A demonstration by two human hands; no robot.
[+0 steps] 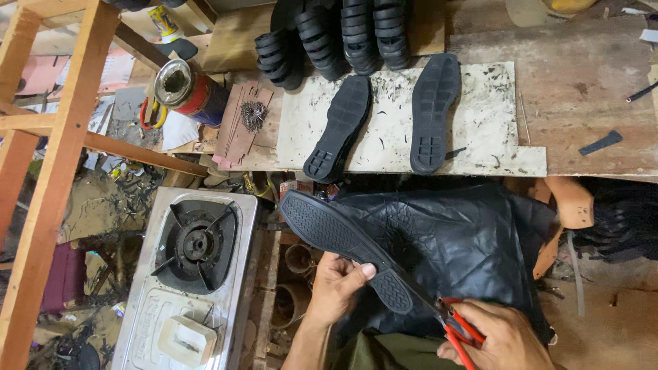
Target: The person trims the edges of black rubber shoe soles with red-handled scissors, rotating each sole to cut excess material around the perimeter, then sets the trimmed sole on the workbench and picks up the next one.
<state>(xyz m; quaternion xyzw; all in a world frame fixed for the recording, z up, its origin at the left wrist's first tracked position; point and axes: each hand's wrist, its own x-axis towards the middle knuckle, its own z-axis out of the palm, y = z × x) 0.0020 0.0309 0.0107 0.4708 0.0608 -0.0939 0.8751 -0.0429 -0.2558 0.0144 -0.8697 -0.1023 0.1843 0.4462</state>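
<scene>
Down at the lap, left hand (337, 282) clamped round the black rubber shoe sole (346, 250), thumb pressed on top near the heel end. Right hand (499, 337) closed on red-handled scissors (458, 327), blades apparently meeting the sole's heel edge, though hard to make out against the dark. Long axis of the sole running on a diagonal, toe up and away to the left, heel down toward the right hand. Left hand nearer the middle of it, right hand only at the tip. Tread side up, diamond pattern showing.

Underneath, spread black leather sheet (466, 247) covering the lap, crinkled, nothing between scissors and sole. Just beyond, workbench edge with a pale cutting board (493, 130) flecked with rubber shavings; two more soles lying on it, left one (339, 130) overhanging the near edge, right one (433, 113) straight. Behind those, stacks of black soles (336, 38) standing in rows.

Out to the left, single-burner gas stove (195, 274), close to the sole's toe end. Further up, open red can (186, 88) and a pile of small nails (253, 115) on cardboard. Wooden frame (65, 137) far left, well apart.
</scene>
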